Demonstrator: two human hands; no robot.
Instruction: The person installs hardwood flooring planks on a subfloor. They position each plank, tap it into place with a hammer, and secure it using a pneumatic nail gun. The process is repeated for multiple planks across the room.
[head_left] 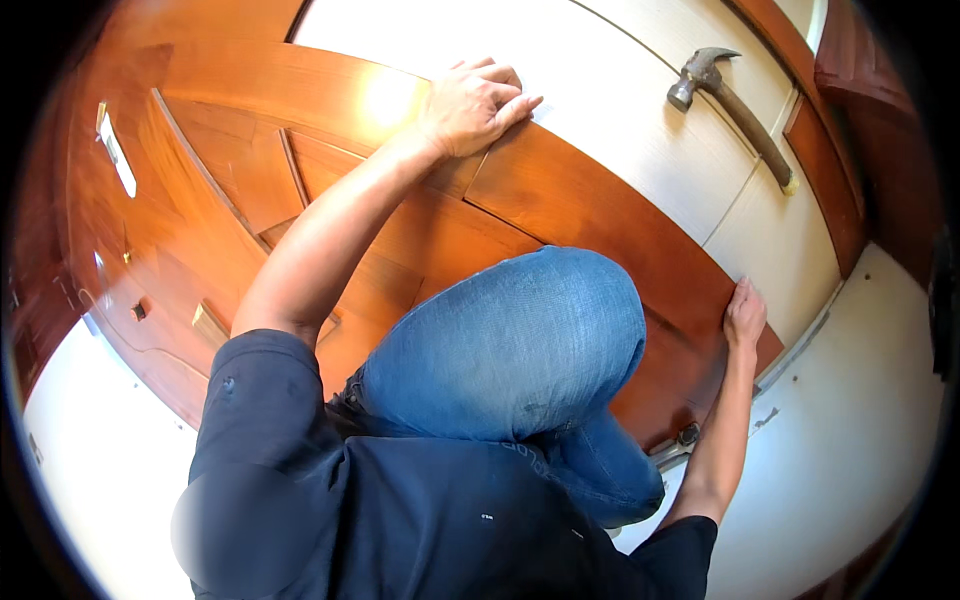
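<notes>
Red-brown wooden planks [240,160] spread beneath you, your denim-clad knee [520,340] bent over them. Just past it runs one long plank [590,205]. Your right hand [745,312] curls at its far edge near the right end; your left hand [480,108], fingers bent, thumb extended, sits at its left end. Whether either grips or merely presses, you cannot tell. Beyond, apart from both hands, a hammer [748,122] lies on pale boards [620,120].
</notes>
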